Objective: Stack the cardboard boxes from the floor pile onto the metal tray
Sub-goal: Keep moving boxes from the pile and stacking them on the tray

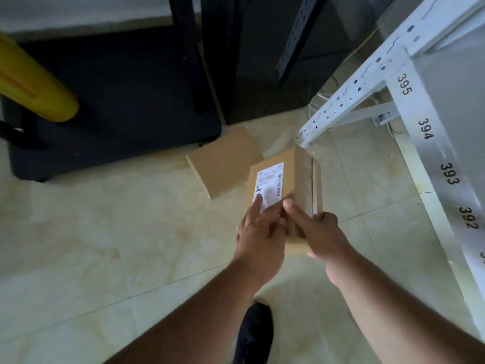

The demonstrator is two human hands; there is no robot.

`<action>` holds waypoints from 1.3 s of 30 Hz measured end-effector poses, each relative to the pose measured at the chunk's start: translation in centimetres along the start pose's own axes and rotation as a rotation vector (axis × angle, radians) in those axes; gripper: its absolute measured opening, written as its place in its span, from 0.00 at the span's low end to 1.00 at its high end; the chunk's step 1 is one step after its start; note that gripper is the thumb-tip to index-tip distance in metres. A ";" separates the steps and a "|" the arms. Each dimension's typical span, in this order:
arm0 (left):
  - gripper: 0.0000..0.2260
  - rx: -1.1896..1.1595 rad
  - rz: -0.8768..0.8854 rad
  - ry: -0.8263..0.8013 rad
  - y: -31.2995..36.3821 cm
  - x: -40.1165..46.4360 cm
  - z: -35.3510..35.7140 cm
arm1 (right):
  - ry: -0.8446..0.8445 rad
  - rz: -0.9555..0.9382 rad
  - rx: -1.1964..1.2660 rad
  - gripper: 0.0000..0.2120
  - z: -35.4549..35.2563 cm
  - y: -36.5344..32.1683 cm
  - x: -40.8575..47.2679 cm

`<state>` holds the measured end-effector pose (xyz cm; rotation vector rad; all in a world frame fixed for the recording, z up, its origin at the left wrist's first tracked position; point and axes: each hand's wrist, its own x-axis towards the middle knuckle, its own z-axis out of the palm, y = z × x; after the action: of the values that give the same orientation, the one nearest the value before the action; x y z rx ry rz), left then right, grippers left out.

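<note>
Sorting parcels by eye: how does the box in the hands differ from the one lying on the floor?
The held box carries a white shipping label; the floor box shows bare cardboard. The held box is gripped by the left hand and right hand; the floor box lies untouched by the black cart. Both are plain brown cardboard.

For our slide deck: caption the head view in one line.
Both hands, left hand and right hand, hold a labelled cardboard box above a flat box on the floor.
</note>
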<state>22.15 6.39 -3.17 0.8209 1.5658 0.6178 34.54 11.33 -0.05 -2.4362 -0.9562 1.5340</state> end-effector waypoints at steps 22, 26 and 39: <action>0.16 -0.550 -0.086 0.649 -6.5 -21.0 -36.9 | -0.562 -0.254 0.111 0.17 26.7 -9.6 -27.5; 0.16 -0.613 -0.061 0.739 -8.5 -25.0 -41.7 | -0.638 -0.329 -0.018 0.18 31.8 -10.5 -31.8; 0.19 -0.572 -0.002 0.920 -12.8 -34.8 -51.4 | -0.649 -0.551 -0.209 0.30 42.1 -11.0 -42.0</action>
<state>-28.88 -25.81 16.21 0.0642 2.0199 1.4927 -18.23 -13.12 16.60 -1.5328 -1.7771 2.0779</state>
